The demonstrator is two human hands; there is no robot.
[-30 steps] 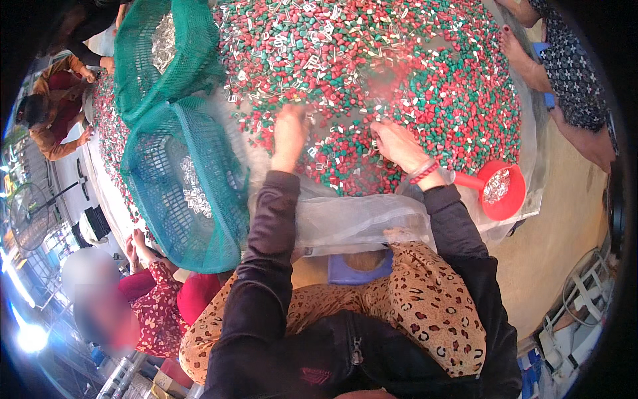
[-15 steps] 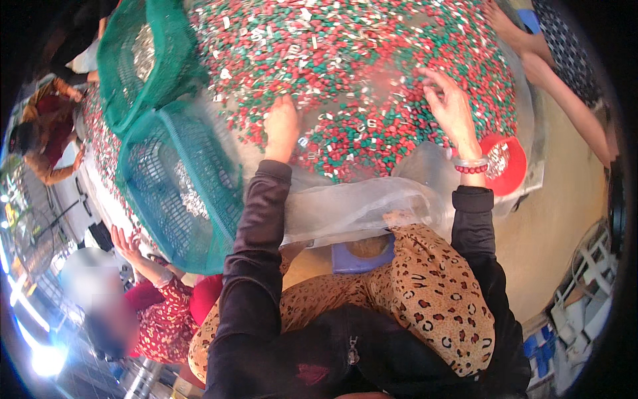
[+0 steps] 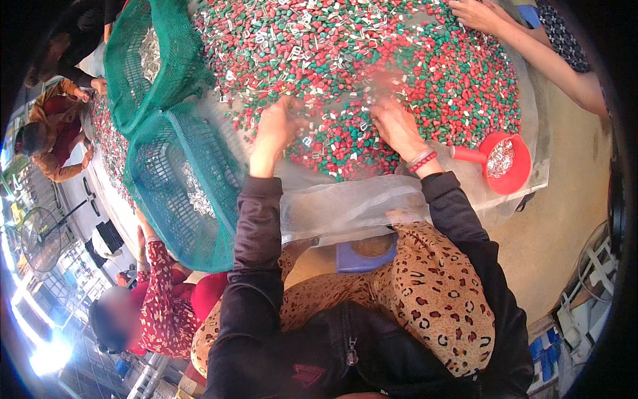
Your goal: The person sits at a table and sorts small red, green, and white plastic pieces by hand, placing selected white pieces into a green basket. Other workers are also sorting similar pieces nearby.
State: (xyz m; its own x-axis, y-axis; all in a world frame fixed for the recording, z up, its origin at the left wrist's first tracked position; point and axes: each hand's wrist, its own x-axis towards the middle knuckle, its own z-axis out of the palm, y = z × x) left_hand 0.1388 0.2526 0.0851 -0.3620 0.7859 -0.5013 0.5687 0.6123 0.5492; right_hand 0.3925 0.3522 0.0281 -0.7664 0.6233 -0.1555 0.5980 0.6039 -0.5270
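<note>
A wide layer of small red and green pebble-like pieces (image 3: 458,100) covers the work surface, mixed with pale metal buckle-like fittings (image 3: 266,36). My left hand (image 3: 272,130) is low over the near left part of this layer, its fingertips smeared by motion. To its right, my right hand (image 3: 399,132) reaches into the pieces with fingers stretched out and nothing visibly held; a red bead bracelet and a pale bangle circle its wrist. Between my hands lies a patch of red and green pieces (image 3: 342,143). A red scoop (image 3: 522,169) with pale fittings inside rests right of my right hand.
On the left stand two baskets draped in green net, the nearer net-lined basket (image 3: 149,199) and the farther net-lined basket (image 3: 126,80), both holding metal fittings. Clear plastic sheeting (image 3: 345,206) hangs over the near edge. A co-worker's arm (image 3: 558,63) reaches in from the right; others sit at left.
My right hand has moved left, closer to my left hand, uncovering the scoop's handle. My left hand has shifted slightly. The co-worker's hands at the right now reach over the pieces.
</note>
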